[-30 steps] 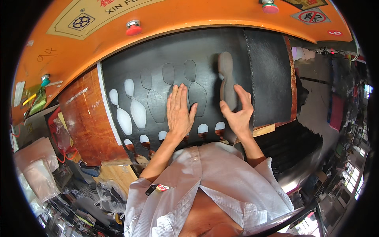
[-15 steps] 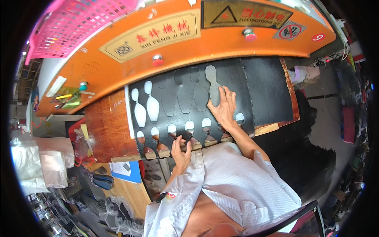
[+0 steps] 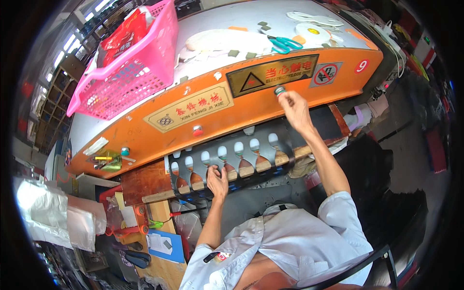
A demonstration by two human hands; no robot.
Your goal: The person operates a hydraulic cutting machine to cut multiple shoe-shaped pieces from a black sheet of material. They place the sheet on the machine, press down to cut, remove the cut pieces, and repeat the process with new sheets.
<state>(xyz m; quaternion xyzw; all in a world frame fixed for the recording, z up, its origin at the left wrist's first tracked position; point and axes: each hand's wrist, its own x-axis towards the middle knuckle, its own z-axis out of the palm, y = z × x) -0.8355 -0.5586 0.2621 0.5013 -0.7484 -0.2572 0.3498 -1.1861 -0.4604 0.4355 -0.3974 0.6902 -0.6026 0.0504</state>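
A black sheet (image 3: 203, 171) with rows of sole-shaped cut-outs lies on a reddish-brown board (image 3: 140, 181), its far part hidden beneath the orange machine head (image 3: 121, 145). My left hand (image 3: 217, 181) rests on the sheet's near part among the cut-outs, fingers slightly bent and thumb apart. Raised at the machine's front, my right hand (image 3: 296, 110) has its fingers curled against a round push button (image 3: 280, 90) and partly covers it. A light grey rounded piece (image 3: 249, 130) peeks out below the machine's edge, the remainder hidden.
A pink basket (image 3: 130, 92) with a red bag stands on the machine, near teal-handled scissors (image 3: 286, 45) and a tape roll (image 3: 313, 33). A red button (image 3: 197, 130) sticks out of its front. Plastic bags (image 3: 53, 212) hang at left; a blue clipboard (image 3: 166, 245) lies below.
My right hand has left the grey sole-shaped piece and risen to the push button. The view shifted, and the machine head now covers more of the sheet. My left hand stays by the cut-outs.
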